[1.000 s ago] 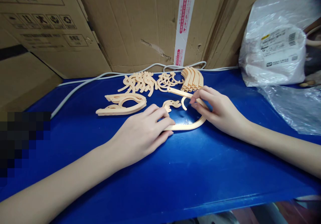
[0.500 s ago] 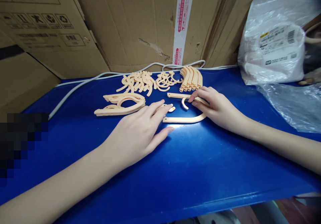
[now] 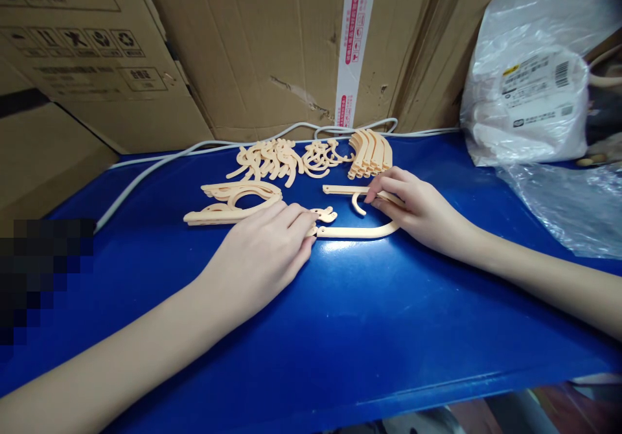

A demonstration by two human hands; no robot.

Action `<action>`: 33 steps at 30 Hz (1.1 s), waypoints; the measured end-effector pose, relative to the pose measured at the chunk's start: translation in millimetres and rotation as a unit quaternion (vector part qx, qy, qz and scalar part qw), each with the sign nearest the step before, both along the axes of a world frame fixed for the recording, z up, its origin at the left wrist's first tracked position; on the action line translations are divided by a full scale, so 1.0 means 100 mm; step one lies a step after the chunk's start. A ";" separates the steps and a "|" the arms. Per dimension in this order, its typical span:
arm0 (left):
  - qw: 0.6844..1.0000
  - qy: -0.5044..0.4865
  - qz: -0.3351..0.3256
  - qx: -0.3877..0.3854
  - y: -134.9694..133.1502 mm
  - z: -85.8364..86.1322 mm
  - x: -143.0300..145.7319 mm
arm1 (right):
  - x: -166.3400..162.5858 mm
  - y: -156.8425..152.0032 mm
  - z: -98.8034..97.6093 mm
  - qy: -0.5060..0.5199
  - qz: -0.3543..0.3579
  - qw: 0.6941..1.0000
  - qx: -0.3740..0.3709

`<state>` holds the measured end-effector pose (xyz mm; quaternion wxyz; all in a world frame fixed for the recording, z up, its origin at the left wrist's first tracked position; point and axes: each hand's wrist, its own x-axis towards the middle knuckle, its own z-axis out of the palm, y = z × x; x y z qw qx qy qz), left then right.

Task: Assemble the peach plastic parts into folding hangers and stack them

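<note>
A peach plastic hanger frame (image 3: 357, 230) lies flat on the blue table (image 3: 340, 330). My right hand (image 3: 418, 210) is closed on its right end, fingertips pinching where the straight bar and a small hook (image 3: 358, 204) meet. My left hand (image 3: 260, 256) rests palm down at the frame's left end, fingers curled onto a small curly peach piece (image 3: 324, 214). Just beyond my left hand lies a stack of finished hanger frames (image 3: 233, 204).
At the back of the table lie several loose curved arms (image 3: 265, 159), small hooks (image 3: 323, 155) and a stack of curved bars (image 3: 372, 152). A white cable (image 3: 160, 162) runs along cardboard boxes (image 3: 272, 45). Plastic bags (image 3: 529, 91) sit at the right.
My left hand let go of the frame's left end, opened, then curled its fingers onto the small curly piece. The right hand stayed on the frame's right end.
</note>
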<state>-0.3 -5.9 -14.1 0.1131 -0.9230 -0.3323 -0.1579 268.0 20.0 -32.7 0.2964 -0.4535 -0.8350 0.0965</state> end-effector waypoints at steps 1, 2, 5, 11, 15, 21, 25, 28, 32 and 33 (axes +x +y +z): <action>1.000 -0.006 -0.001 -0.001 0.00 0.00 0.00 | 0.00 0.00 0.00 0.002 0.001 1.000 0.000; 1.000 -0.011 0.000 -0.004 -0.01 -0.01 0.00 | 0.00 0.00 0.00 0.002 0.002 1.000 0.000; 0.999 -0.030 0.006 -0.014 -0.02 -0.02 0.00 | 0.00 0.01 -0.01 -0.007 0.002 1.000 0.008; 0.999 -0.053 0.011 0.001 -0.04 0.00 0.00 | -0.03 -0.02 0.04 -0.026 0.000 0.999 0.044; 0.999 -0.049 0.013 0.008 -0.04 -0.01 -0.02 | -0.10 -0.13 0.11 -0.047 0.058 0.994 0.084; 0.998 -0.052 0.025 0.003 -0.04 -0.01 -0.04 | -0.19 -0.28 0.12 -0.167 0.128 0.966 0.149; 0.996 -0.080 0.031 -0.013 -0.05 0.01 -0.03 | -0.22 -0.28 0.13 -0.200 0.153 0.953 0.170; 0.994 -0.104 0.017 -0.011 -0.05 0.03 -0.02 | -0.24 -0.27 0.15 -0.222 0.155 0.940 0.206; 0.994 -0.109 0.028 0.009 -0.07 0.06 -0.01 | -0.24 -0.30 0.15 -0.227 0.155 0.927 0.256; 0.994 -0.106 0.034 0.013 -0.08 0.06 0.00 | -0.24 -0.31 0.15 -0.226 0.157 0.926 0.259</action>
